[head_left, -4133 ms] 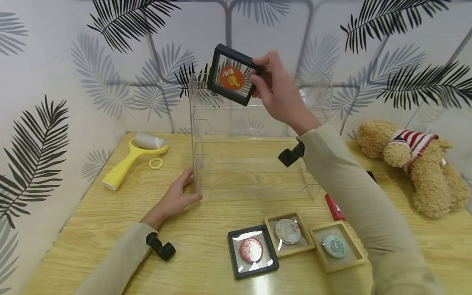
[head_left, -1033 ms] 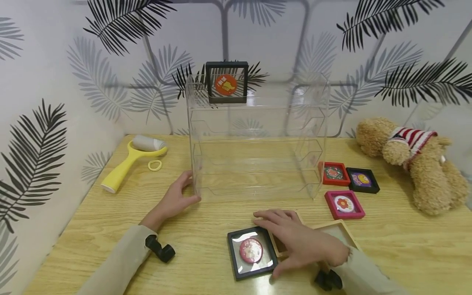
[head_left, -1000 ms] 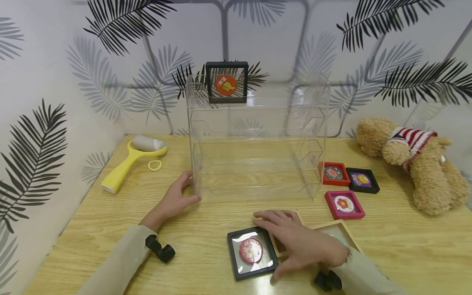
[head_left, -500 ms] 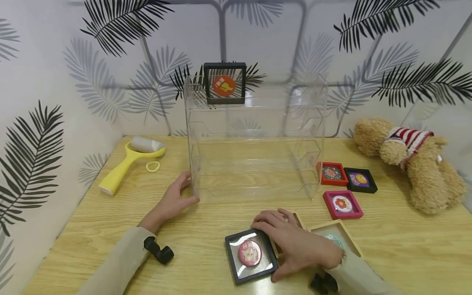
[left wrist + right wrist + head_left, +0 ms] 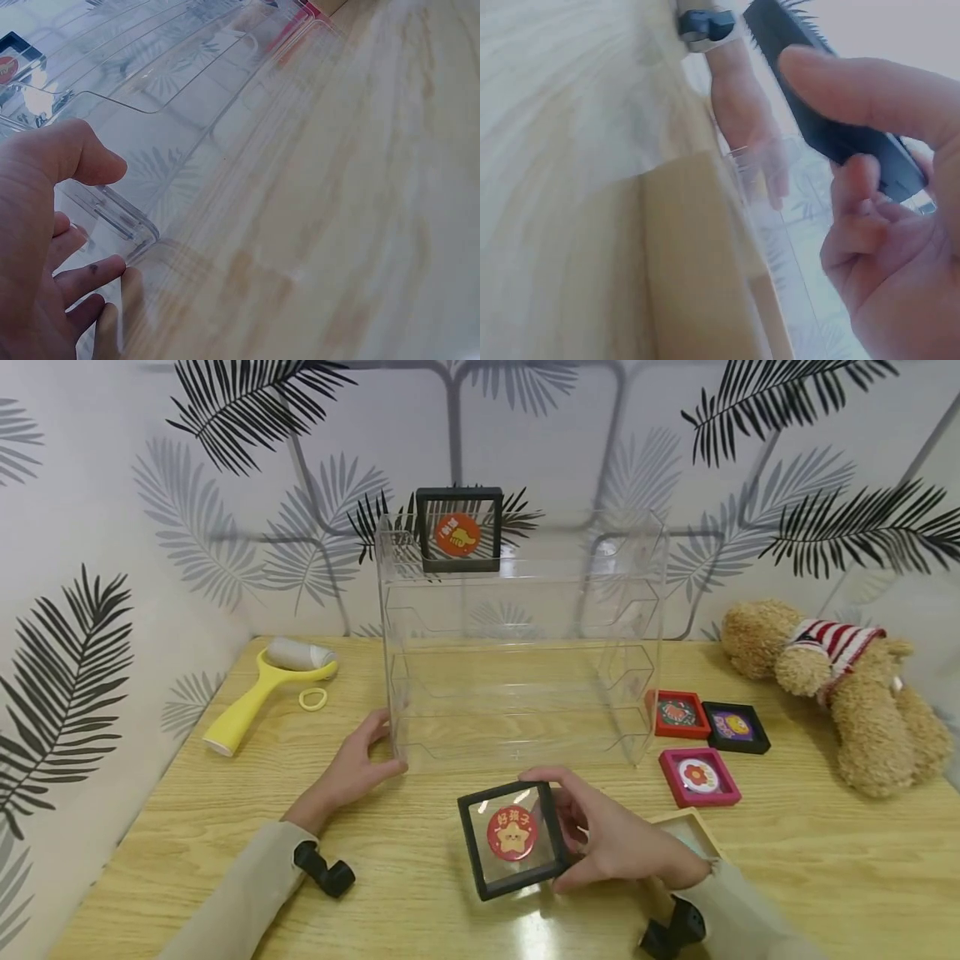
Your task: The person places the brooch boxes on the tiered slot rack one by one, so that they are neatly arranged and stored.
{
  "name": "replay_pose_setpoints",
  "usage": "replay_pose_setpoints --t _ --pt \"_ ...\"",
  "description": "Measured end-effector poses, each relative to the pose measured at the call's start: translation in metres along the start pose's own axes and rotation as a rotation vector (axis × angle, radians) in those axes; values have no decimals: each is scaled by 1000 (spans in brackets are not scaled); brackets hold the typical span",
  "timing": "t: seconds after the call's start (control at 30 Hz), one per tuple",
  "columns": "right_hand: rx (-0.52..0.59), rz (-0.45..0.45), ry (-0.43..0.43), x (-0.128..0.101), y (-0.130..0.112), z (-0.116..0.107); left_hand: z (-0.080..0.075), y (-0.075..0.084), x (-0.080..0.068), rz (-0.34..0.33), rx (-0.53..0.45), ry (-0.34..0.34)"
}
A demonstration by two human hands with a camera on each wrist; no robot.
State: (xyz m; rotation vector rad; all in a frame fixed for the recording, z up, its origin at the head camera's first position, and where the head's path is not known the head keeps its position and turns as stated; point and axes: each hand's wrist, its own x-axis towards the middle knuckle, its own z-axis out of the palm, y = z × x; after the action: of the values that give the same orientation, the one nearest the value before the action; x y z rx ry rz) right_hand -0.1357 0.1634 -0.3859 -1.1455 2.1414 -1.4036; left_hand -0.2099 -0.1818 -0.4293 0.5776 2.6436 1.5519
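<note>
My right hand [image 5: 561, 832] grips a black square frame [image 5: 512, 838] with a red star badge and holds it tilted up just above the table, in front of the clear acrylic shelf [image 5: 517, 635]. The right wrist view shows that right hand [image 5: 870, 240] with thumb and fingers on the black frame's [image 5: 832, 112] edge. My left hand [image 5: 378, 745] holds the shelf's front left bottom corner. In the left wrist view the left hand [image 5: 52, 247] has its thumb and fingers on either side of the clear shelf's [image 5: 187, 97] corner. Another black frame [image 5: 459, 531] with an orange badge stands on the shelf's top.
A wooden frame [image 5: 686, 835] lies partly behind my right wrist. Right of the shelf lie a red frame [image 5: 677, 713], a black frame with a purple badge [image 5: 735, 727] and a pink frame [image 5: 699, 775]. A teddy bear [image 5: 840, 685] sits far right. At left: yellow lint roller [image 5: 258, 689] and ring [image 5: 313, 698].
My right hand set the orange-badge frame on the shelf's top, came down to the table, and has now lifted and tilted the red-badge black frame. The left hand has stayed at the shelf's corner.
</note>
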Motion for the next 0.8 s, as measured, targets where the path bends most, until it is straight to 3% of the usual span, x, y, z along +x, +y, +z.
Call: replay_pose_setpoints --t 0.13,0.47,0.63,0.8 --pt "180 13 -1 -1 -3 -4 0 1 0 -6 2 0" --pt "308 -127 -22 5 -13 -10 -1 -1 2 -12 -13 0" --pt "290 -107 26 7 -16 -20 0 -3 1 -16 -27 -6" --pt "131 -130 144 10 -18 -40 0 -2 1 -21 -21 -7"
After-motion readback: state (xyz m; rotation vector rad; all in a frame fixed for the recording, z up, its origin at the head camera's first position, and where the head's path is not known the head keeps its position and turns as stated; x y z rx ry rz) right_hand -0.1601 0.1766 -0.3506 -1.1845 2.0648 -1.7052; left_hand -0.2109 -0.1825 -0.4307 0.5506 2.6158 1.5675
